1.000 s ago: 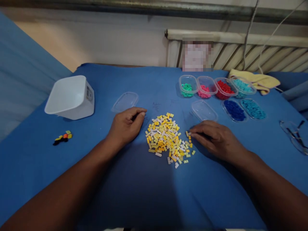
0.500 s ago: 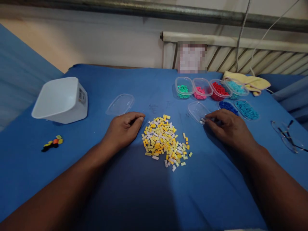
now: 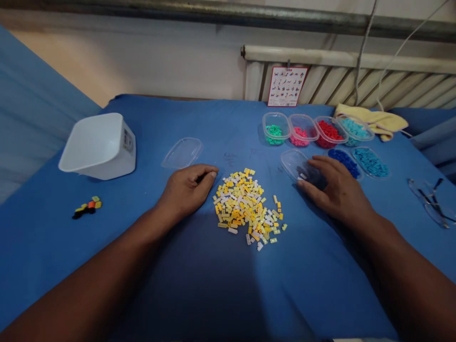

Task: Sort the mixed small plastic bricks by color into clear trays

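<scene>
Right hand: The person's right hand (image 3: 337,192) is held palm down, thumb and forefinger parted wide with nothing pinched between them, at the near right rim of a clear, shallow oval plastic lid (image 3: 292,161). Whether the thumb touches the rim cannot be told.
Right forearm: It slants in from the right end of the table's near edge, wrist level with the hand.
White pieces: A few tiny white plastic pieces (image 3: 302,176) lie at the lid's near right side, just beyond the thumb.
Left hand: The left hand (image 3: 187,190) rests on its side, fingers curled, thumb close to the forefinger; whether it holds anything cannot be seen.
Brick pile: A loose pile of small yellow and white plastic bricks (image 3: 242,202) sits mid-table between the hands, just beside the left fingertips, with stragglers toward the right hand.
Blue table: On the cloth-covered blue table (image 3: 71,266), a second clear plastic lid (image 3: 183,153) lies beyond the left hand. Four clear plastic tubs (image 3: 276,118) of green, pink, red and light-blue pieces line the far edge's right half.
Left edge: A white square-sided plastic tub (image 3: 121,154) stands nearby.
Right edge: Thin-framed glasses (image 3: 432,202) lie alongside.
</scene>
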`<state>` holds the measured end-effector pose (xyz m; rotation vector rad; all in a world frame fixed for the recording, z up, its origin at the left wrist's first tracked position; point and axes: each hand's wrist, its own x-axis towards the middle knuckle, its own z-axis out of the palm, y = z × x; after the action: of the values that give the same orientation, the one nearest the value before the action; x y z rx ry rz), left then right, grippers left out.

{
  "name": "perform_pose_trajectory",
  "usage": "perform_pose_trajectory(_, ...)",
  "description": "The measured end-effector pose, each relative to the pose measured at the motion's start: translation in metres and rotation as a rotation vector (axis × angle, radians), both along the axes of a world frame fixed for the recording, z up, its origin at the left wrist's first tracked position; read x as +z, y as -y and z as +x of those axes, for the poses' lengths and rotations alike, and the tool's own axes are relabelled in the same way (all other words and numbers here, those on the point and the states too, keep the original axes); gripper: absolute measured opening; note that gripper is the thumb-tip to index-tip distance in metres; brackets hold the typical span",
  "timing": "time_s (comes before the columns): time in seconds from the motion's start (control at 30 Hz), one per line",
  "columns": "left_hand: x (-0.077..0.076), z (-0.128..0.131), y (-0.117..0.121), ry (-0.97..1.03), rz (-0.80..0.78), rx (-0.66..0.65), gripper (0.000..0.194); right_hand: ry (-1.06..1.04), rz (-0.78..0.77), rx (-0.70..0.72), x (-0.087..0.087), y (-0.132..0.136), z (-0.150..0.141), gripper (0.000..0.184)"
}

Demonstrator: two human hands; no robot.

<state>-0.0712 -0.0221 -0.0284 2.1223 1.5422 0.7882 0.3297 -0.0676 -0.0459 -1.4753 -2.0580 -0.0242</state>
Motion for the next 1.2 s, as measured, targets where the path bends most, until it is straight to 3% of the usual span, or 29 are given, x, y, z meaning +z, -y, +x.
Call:
perform_pose_trajectory(0.07, 0.0, 0.0, 0.0, 0.003, 0.005, -0.005, 0.035, -0.04, 0.033, 0.116, 0.009, 0.009, -0.015, 0.036)
perform_pose_trajectory(0.13, -0.001, 0.0, 0.0, 0.005, 0.0, -0.01, 0.035, -0.067, -0.038, 0.302, 0.016, 0.02, -0.033, 0.023)
perform_pose_trajectory(0.2, -0.001, 0.0, 0.0, 0.008, -0.004, -0.007, 0.035, -0.068, -0.101, 0.462, 0.018, 0.028, -0.051, 0.024)
perform_pose_trajectory(0.27, -0.002, 0.0, 0.0, 0.002, -0.006, -0.002, 0.034, -0.044, -0.152, 0.534, 0.018, 0.034, -0.064, 0.028)
perform_pose_trajectory(0.57, -0.004, 0.0, 0.0, -0.002, 0.01, -0.019, 0.034, -0.062, -0.243, 0.531, 0.019, 0.037, -0.068, 0.01)
perform_pose_trajectory(0.73, -0.002, 0.0, 0.001, -0.024, -0.006, -0.007, 0.035, -0.15, -0.213, 0.557, 0.025, 0.038, -0.069, 0.002)
perform_pose_trajectory(0.83, -0.001, 0.0, 0.001, -0.032, -0.019, 0.0, 0.036, -0.186, -0.176, 0.466, 0.03, 0.035, -0.058, 0.005)
perform_pose_trajectory(0.93, 0.0, 0.0, 0.001, -0.024, -0.023, -0.006, 0.036, -0.195, -0.114, 0.197, 0.028, 0.024, -0.035, 0.009)
perform_pose_trajectory(1.03, 0.001, 0.0, 0.001, -0.025, -0.032, -0.004, 0.035, -0.192, -0.078, -0.069, 0.016, 0.009, -0.009, 0.016)
perform_pose_trajectory(1.2, 0.0, 0.0, 0.001, -0.039, -0.033, -0.007, 0.034, -0.143, -0.095, -0.181, -0.003, -0.007, 0.015, 0.027)
